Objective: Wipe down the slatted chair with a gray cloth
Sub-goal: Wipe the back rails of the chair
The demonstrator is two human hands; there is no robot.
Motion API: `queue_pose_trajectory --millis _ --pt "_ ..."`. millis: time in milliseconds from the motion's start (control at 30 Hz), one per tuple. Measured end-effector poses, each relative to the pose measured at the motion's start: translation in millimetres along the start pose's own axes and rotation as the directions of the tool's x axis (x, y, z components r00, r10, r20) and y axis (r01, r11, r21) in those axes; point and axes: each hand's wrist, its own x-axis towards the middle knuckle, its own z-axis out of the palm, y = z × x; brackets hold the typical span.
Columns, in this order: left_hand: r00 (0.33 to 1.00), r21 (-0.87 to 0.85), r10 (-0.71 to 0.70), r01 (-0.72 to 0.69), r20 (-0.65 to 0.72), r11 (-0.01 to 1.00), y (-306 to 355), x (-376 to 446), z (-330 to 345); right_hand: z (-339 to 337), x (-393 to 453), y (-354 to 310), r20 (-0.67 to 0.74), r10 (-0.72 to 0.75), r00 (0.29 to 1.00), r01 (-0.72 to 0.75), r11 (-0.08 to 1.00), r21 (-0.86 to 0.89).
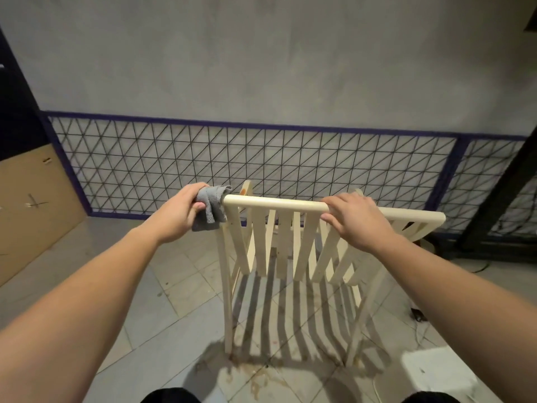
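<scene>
Two bare hands reach forward to a cream slatted chair (290,251) at the centre of the frame, seen from above and behind its back. The left hand (177,213), left of centre, has its fingers curled round a gray cloth (210,209), bunched over the left end of the top rail (276,203) where the rail meets the corner post. The right hand (353,218), right of centre, lies on the same rail, fingers hooked over the far side and thumb under the near side, clamped on the wood to steady the chair. Slats fan down from the rail and cast striped shadows on the tiled floor (174,286) below. A wire fence (232,167) runs across the middle of the frame, a gray wall behind it; cardboard (32,205) leans at the left edge. To do this step well, the cloth should probably stay wrapped snugly round the rail and slide rightward in one firm pass, the right hand bracing, then shifting aside as the cloth nears it.
</scene>
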Motion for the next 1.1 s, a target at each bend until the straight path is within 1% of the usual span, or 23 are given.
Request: queue_pose_trajectory --millis 67,167,300,400,600,800,967,1033,1100 --pt "1.0 -0.016 -0.014 0.014 -0.003 1.0 3 2 3 1 -3 -1 0.012 0.021 1.0 -0.021 1.0 0.02" --pt "0.999 0.007 -0.037 0.037 -0.002 0.999 7 1 1 2 -1 -7 0.038 0.049 0.998 -0.051 0.998 0.033" --pt "0.997 -0.016 -0.056 0.056 -0.047 0.998 11 0 3 4 -1 -6 0.035 0.053 0.998 -0.056 0.997 0.06" --pt "0.997 -0.022 -0.031 0.03 -0.073 0.999 12 0 5 7 -3 -3 0.015 0.033 0.999 -0.034 0.998 0.048" --pt "0.991 -0.096 -0.007 -0.005 -0.132 0.995 24 -13 18 7 -1 12 -0.015 0.028 0.999 -0.028 0.999 0.023" --pt "0.978 -0.103 0.03 -0.052 -0.205 0.993 52 -28 34 8 -1 38 -0.064 -0.025 0.998 0.023 0.999 -0.032" --pt "0.959 -0.07 0.076 -0.098 -0.273 0.993 72 -40 49 8 -2 59 -0.088 -0.05 0.995 0.043 0.996 -0.076" --pt "0.955 -0.084 0.095 -0.123 -0.282 0.989 82 -42 54 6 -3 67 -0.103 -0.037 0.994 0.03 0.997 -0.07" --pt "0.952 -0.104 0.108 -0.143 -0.288 0.984 93 -43 60 3 -5 74 -0.092 0.027 0.995 -0.033 0.998 -0.058"
